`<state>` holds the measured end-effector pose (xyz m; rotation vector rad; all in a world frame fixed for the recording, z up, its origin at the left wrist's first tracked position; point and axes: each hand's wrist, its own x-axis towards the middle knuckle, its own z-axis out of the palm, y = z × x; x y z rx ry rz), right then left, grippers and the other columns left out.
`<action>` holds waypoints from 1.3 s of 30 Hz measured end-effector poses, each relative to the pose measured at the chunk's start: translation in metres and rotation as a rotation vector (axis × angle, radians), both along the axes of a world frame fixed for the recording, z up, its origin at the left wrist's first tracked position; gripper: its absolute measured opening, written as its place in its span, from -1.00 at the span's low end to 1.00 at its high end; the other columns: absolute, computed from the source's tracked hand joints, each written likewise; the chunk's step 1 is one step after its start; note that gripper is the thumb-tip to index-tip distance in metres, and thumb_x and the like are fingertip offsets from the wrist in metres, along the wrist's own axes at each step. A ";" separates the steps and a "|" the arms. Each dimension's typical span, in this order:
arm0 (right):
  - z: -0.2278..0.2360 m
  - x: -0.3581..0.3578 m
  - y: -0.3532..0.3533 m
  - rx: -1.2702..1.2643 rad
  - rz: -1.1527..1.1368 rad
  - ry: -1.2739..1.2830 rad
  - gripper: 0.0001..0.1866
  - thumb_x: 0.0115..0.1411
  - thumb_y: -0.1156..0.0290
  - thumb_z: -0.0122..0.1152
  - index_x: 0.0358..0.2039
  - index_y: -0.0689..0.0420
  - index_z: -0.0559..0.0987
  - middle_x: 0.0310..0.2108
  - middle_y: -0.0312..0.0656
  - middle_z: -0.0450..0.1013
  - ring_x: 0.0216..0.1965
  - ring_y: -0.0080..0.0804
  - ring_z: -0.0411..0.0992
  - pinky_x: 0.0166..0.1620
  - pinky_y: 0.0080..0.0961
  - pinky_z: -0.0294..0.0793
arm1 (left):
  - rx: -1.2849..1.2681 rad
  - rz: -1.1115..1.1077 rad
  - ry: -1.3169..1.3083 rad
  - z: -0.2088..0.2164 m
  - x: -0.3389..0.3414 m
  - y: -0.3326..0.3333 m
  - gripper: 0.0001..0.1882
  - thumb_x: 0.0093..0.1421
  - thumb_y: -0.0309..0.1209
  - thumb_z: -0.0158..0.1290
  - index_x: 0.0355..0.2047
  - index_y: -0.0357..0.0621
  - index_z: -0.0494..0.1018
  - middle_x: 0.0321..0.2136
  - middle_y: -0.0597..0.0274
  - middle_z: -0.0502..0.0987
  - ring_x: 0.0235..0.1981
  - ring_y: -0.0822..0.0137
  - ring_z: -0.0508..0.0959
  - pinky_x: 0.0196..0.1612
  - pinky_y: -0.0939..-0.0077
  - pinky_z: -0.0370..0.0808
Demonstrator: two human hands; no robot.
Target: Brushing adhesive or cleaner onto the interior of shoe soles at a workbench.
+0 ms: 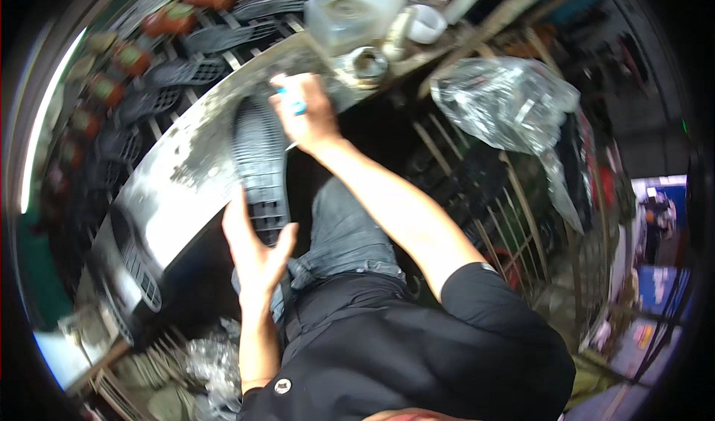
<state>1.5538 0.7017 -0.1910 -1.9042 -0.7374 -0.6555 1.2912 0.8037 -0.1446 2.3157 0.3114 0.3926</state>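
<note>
A black shoe sole (261,153) lies at the near edge of the pale worktable (201,160), its ridged and gridded inner face up. My left hand (257,249) grips its near, gridded end, thumb on one side and fingers on the other. Over the far end of the sole is my right hand (309,112), closed round a thin stick-like tool (291,146); a pale tip of it shows below the hand. Blue bits show at the fingers; whether they belong to the tool I cannot tell. The tool's working end is blurred.
More black soles (186,72) and brown shoe parts (167,20) line a slatted rack beyond the table. A small open jar (369,63), a clear plastic tub (341,20) and a white cup (427,24) stand at the far right. Clear plastic bags (506,100) hang over a metal rack.
</note>
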 end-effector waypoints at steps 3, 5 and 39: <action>0.020 -0.012 -0.028 0.099 0.040 -0.047 -0.77 0.34 0.45 0.45 -0.03 0.14 0.67 -0.13 -0.05 0.61 -0.07 0.01 0.61 0.02 -0.19 0.59 | -0.363 -0.021 -0.014 -0.008 -0.020 -0.014 0.25 0.01 -0.38 0.57 0.61 -0.24 0.07 0.52 -0.16 0.25 0.54 -0.04 0.27 0.58 0.11 0.20; 0.034 -0.026 -0.058 0.085 0.039 0.029 -0.85 0.39 0.44 0.38 -0.06 0.14 0.67 -0.14 -0.10 0.66 -0.07 -0.02 0.61 0.04 -0.19 0.58 | -0.623 0.028 0.022 -0.012 -0.040 -0.016 0.30 -0.01 -0.43 0.59 0.63 -0.21 0.01 0.53 -0.10 0.25 0.55 0.05 0.26 0.59 0.16 0.19; 0.039 -0.053 -0.046 -0.179 0.214 0.301 -0.81 0.43 0.33 0.33 -0.04 0.14 0.69 -0.10 -0.13 0.71 0.01 0.01 0.65 0.38 0.01 0.39 | -2.306 0.090 -0.187 -0.049 -0.056 0.007 -0.25 0.63 0.08 -0.29 0.55 -0.24 0.21 0.53 -0.26 0.24 0.54 -0.38 0.22 0.55 -0.29 0.25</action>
